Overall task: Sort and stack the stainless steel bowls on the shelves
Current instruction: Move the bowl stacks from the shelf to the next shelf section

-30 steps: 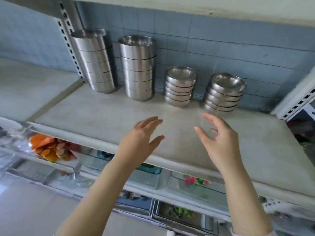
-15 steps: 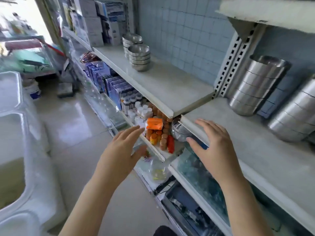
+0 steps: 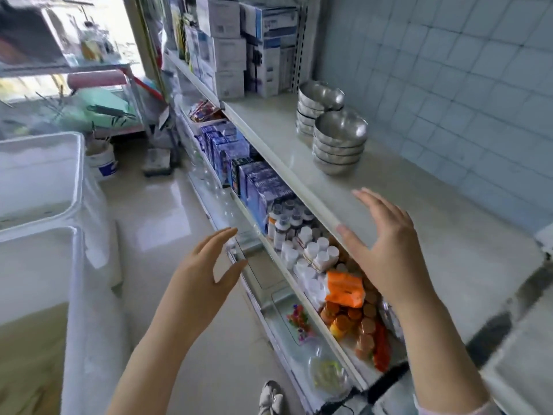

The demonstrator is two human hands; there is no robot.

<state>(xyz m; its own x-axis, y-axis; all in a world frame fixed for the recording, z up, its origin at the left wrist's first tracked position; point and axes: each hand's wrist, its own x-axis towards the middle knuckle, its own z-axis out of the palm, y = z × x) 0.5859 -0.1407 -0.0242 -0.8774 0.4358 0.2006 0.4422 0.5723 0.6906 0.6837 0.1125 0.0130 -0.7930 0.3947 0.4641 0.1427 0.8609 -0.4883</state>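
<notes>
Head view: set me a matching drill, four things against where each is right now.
Things:
1 bowls
2 orange packet
3 left hand
4 right hand

Places:
A over the floor
B among the bottles
C over the front edge of the shelf
D stacked on the shelf, near the wall

Pairs: 1-D, 2-B, 3-A, 4-C.

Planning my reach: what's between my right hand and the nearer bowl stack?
Only bare shelf between right hand and nearer bowl stack, head view.
</notes>
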